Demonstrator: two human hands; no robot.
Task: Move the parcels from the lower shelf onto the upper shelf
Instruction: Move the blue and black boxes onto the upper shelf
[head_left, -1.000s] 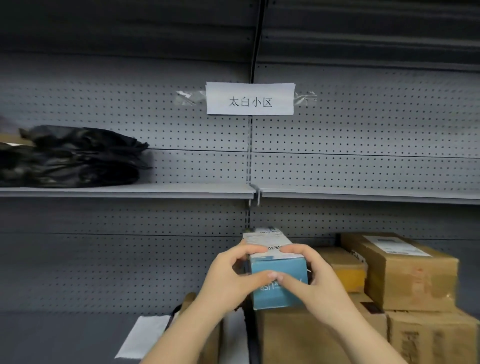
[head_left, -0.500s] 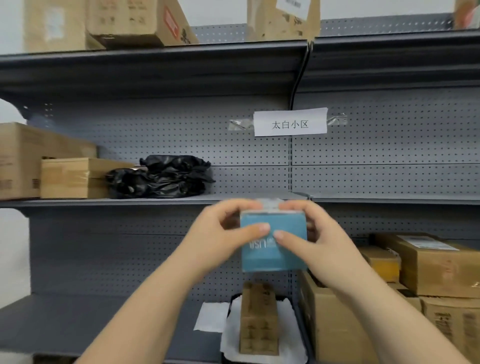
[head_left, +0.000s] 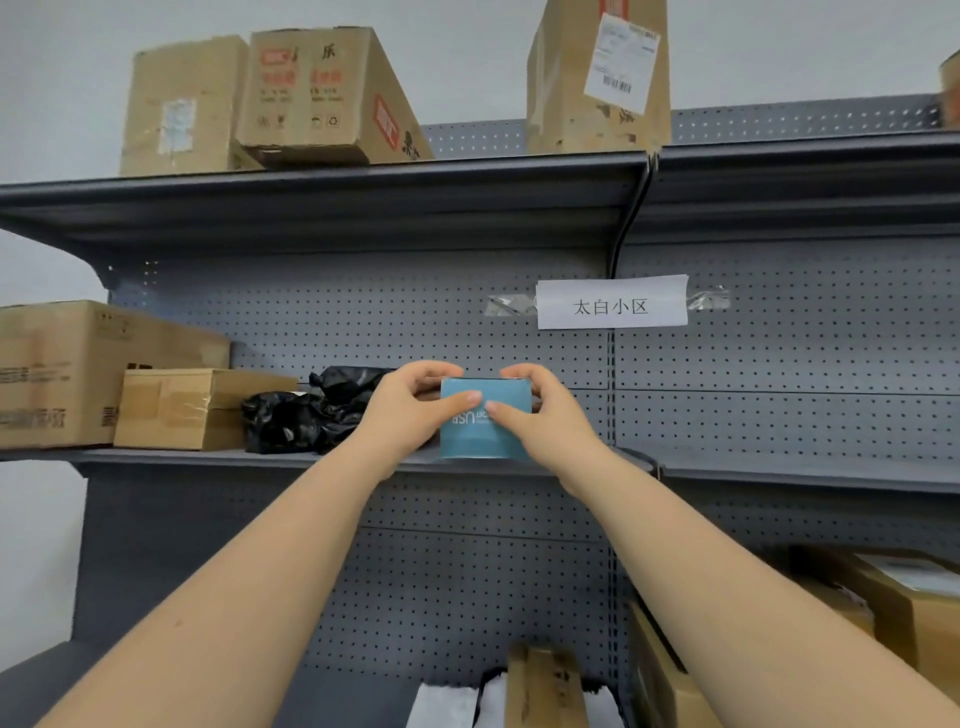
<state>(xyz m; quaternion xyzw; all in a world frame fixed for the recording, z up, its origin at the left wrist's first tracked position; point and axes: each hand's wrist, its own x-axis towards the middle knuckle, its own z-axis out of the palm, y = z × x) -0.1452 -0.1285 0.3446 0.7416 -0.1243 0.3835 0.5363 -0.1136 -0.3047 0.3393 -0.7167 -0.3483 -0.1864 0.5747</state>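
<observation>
A small blue box (head_left: 480, 434) with white lettering sits at the front edge of the upper shelf (head_left: 218, 458), its bottom at shelf level. My left hand (head_left: 410, 410) grips its left side, fingers over the top, thumb on the front. My right hand (head_left: 540, 415) grips its right side the same way. On the lower shelf, brown cardboard parcels (head_left: 904, 608) are stacked at the right, and a narrow brown box (head_left: 543, 686) stands on white packets (head_left: 441, 706) at the bottom centre.
On the upper shelf, left of the blue box, lie a black plastic bag parcel (head_left: 306, 415), a small brown box (head_left: 192, 408) and a large carton (head_left: 67, 371). More cartons (head_left: 317, 93) stand on the top shelf. A paper label (head_left: 612, 302) is taped to the pegboard.
Both hands have lifted the blue box from the lower shelf stack up to the upper shelf's front edge. The view has tilted upward, showing the top shelf.
</observation>
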